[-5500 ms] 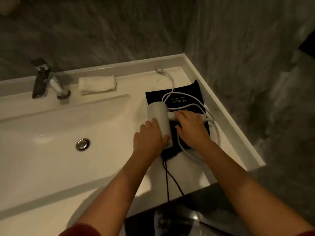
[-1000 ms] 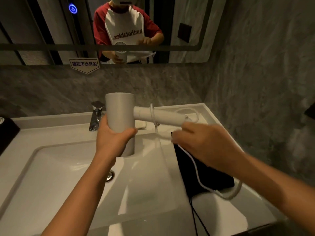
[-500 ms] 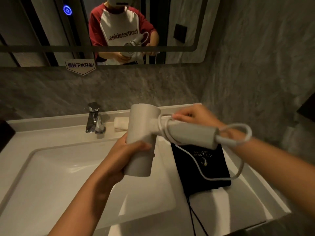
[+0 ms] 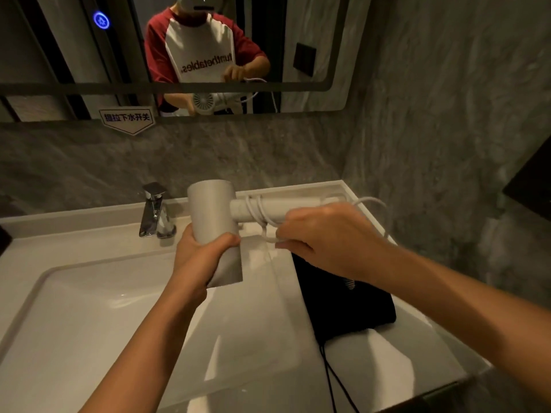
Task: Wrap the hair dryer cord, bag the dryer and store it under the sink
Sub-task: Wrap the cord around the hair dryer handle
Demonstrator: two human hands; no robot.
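Nearest to the camera, in the lower part of the frame, two bare forearms reach up over the white sink (image 4: pixel 89 308). The left hand (image 4: pixel 199 257), in the middle of the frame, is closed firmly around the barrel of the hair dryer (image 4: pixel 213 222) and holds it upright in the air above the basin. Just to the right, the right hand (image 4: pixel 325 236) pinches the white cord (image 4: pixel 262 214) between its fingertips, under the handle, which points to the right. A few turns of cord already lie around the handle near the barrel, and one loose loop comes out at the far end of the handle, right of centre.

Below the right hand, on the counter at the right side, lies the black bag (image 4: pixel 351 305), flat, with its drawstrings hanging over the front edge. Further back, left of centre, stands the chrome faucet (image 4: pixel 153 210), and the mirror (image 4: pixel 316 40) fills the upper left.

I judge that the wrapping step is in hand and not finished. The next move calls for carrying the cord around the handle again with light tension, so the turns stay close and do not slip off.
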